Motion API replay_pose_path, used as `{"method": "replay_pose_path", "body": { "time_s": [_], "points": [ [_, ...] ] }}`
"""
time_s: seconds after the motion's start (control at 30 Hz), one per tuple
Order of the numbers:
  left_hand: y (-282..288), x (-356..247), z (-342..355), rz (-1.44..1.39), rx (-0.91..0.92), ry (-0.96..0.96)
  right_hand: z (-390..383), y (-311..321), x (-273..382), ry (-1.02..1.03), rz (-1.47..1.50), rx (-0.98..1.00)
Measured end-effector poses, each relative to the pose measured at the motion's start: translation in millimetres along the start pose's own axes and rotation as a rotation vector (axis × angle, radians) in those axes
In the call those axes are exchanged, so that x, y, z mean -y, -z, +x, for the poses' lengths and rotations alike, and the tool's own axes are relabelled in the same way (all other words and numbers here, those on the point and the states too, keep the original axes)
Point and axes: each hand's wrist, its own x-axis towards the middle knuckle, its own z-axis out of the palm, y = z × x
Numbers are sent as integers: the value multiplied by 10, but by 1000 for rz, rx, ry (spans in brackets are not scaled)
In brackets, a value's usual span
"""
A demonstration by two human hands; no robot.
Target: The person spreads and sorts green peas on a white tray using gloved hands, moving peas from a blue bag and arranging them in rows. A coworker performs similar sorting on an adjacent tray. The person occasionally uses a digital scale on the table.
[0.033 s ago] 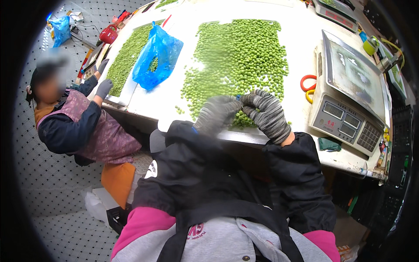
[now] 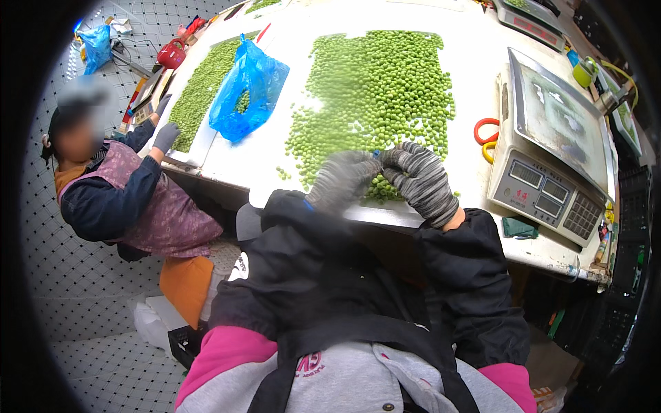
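- Head view: the left hand [image 2: 342, 180] and the right hand [image 2: 418, 180], both in grey knit gloves, meet at the near edge of the pile of small round green peas [image 2: 379, 89] on the white tabletop [image 2: 475, 62].
- Fingertips are pinched together on something tiny and blue; I cannot tell what.
- The peas look light, smooth and rolly, so pinch gently.
- A grey weighing scale [image 2: 551, 165] sits to the right.

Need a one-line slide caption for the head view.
Gloved left hand and right hand meet at the near edge of a spread of green peas on a white table, beside a scale.
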Motion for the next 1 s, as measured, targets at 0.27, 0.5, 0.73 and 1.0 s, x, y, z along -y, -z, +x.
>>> {"method": "replay_pose_path", "body": {
  "time_s": [0.27, 0.5, 0.73, 1.0],
  "points": [
    [-23, -1, 15, 76, -46, 18, -10, -3, 2, 0, -43, 6],
    [47, 54, 53, 116, -9, -76, -3, 18, -7, -282, 310, 86],
    [379, 213, -57, 164, -4, -257, 9, 36, 15, -274, 198, 74],
    [1080, 347, -472, -516, -200, -2, 4, 52, -28, -23, -261, 142]
  ]
}}
